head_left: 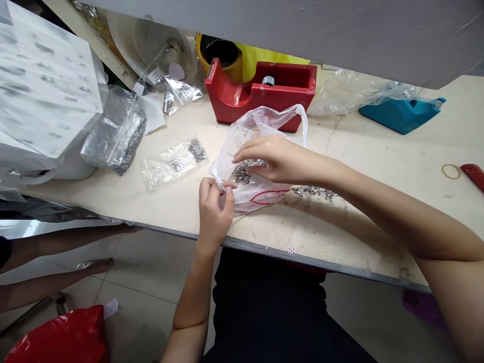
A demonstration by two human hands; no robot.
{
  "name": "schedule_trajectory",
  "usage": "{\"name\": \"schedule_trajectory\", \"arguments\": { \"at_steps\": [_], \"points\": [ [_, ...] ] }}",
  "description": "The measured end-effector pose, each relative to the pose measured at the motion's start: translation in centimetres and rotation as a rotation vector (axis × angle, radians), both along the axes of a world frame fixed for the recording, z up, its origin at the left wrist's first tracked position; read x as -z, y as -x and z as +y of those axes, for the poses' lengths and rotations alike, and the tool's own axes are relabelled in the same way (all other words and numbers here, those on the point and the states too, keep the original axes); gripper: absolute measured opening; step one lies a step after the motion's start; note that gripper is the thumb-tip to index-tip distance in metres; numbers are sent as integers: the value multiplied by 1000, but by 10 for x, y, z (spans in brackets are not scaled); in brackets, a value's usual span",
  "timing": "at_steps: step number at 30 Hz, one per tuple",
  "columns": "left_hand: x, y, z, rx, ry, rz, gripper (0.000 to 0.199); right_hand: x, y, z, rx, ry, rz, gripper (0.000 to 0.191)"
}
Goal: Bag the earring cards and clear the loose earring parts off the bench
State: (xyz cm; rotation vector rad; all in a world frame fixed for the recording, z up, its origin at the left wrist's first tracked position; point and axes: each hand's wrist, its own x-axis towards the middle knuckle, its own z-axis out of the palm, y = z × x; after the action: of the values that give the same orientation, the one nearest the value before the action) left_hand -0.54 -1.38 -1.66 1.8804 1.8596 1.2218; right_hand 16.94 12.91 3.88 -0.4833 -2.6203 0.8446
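Clamped on neck of plastic bag [260, 199]: left hand [214, 214]. Open on top: right hand [282, 161]. Risk from slack pinch: metal bits [247, 171] spilling toward 3 o'clock.

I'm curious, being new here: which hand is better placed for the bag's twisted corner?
The left, probably: the left hand pinches the corner of the clear plastic bag, while the right hand lies over the bag, near the silvery metal bits inside.
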Motion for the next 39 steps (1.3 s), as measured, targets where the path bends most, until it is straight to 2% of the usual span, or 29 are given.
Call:
{"name": "schedule_trajectory", "arguments": {
  "at_steps": [2, 6, 9, 11, 14, 15, 17, 19, 21, 22, 23, 25, 27, 30, 32, 35, 39],
  "points": [
    [-1, 0, 1, -13, -4, -7, 22, -1, -4, -2, 47, -15, 8, 27],
    [-3, 0, 2, -22, -13, -11, 22, 2, -16, -8, 176, -120, 37, 15],
    [-4, -1, 1, -22, -24, -20, 22, 0, -31, -14, 166, -176, 126, 26],
    [-3, -2, 0, -44, -51, -27, 21, -5, -46, -19, 234, -195, 212, 14],
    [3, 1, 1, -82, -83, -72, 17, -11, -78, -32, 411, -226, 287, 37],
    [6, 3, 2, -92, -93, -97, 16, -11, -91, -37, 460, -228, 279, 40],
    [11, 6, 4, -138, -216, -105, 29, -5, -117, -49, 565, -241, 227, 38],
    [12, 6, 4, -212, -500, -1, 43, 8, -142, -65, 675, -274, 112, 36],
    [6, -3, -1, -234, -729, 178, 43, 26, -164, -82, 719, -284, -14, 35],
    [2, -12, -5, -180, -737, 252, 39, 35, -172, -91, 733, -276, -76, 40],
    [-2, -23, -10, -85, -657, 310, 36, 43, -178, -99, 731, -268, -204, 47],
    [-7, -51, -20, 217, -346, 367, 29, 56, -184, -113, 696, -262, -402, 62],
    [-6, -78, -25, 341, -140, 512, 36, 63, -181, -123, 638, -280, -507, 75],
    [3, -105, -22, 360, 15, 702, 55, 62, -171, -129, 548, -302, -515, 84],
    [7, -112, -16, 392, 57, 733, 61, 56, -166, -126, 484, -281, -489, 82],
    [6, -108, -6, 406, 107, 711, 63, 48, -168, -110, 459, -227, -439, 75],
    [3, -91, 2, 299, 120, 678, 63, 46, -178, -69, 523, -156, -424, 69]
  ]
}}
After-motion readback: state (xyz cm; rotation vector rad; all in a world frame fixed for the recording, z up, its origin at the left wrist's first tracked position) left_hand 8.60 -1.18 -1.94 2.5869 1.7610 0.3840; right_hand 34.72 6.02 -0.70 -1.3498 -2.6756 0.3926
